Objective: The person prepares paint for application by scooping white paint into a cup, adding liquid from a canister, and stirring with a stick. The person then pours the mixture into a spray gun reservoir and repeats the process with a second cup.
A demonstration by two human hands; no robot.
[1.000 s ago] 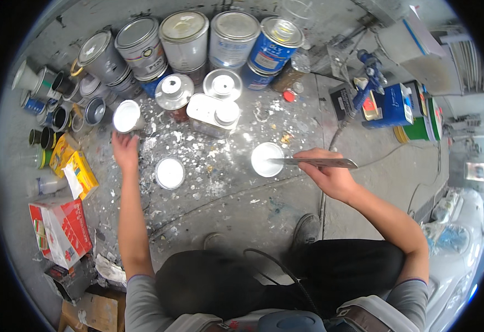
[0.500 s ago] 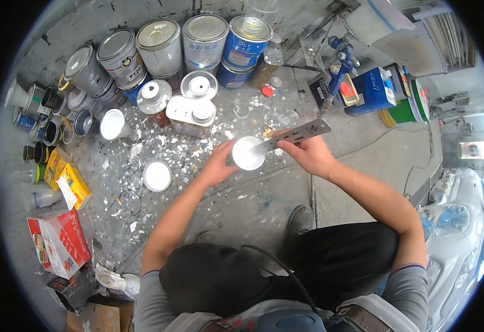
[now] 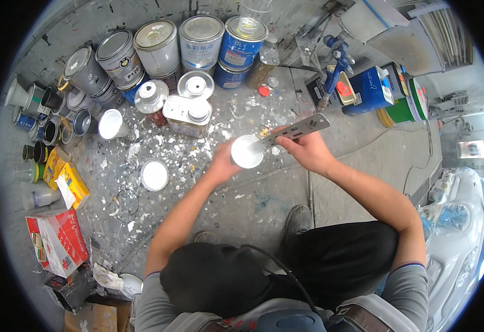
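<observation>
White cup: right of the rectangular tin, nearer the person. Left hand: grasping the cup. Right hand: pinching a grey perforated strip, tip apparently in the white contents. Handling: bracing the cup firmly, with low, unhurried strokes, should limit slopping.

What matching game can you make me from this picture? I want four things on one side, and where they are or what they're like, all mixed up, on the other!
Column 1
1. Left hand
2. Right hand
3. Spray gun
4. Car

Column 2
A. At the far right, partly covered with plastic sheeting
B. Holding a flat metal strip with holes in it
C. Mostly blue, in the upper right of the picture
D. Around the left side of a white cup

Right pairs: 1-D, 2-B, 3-C, 4-A
</observation>
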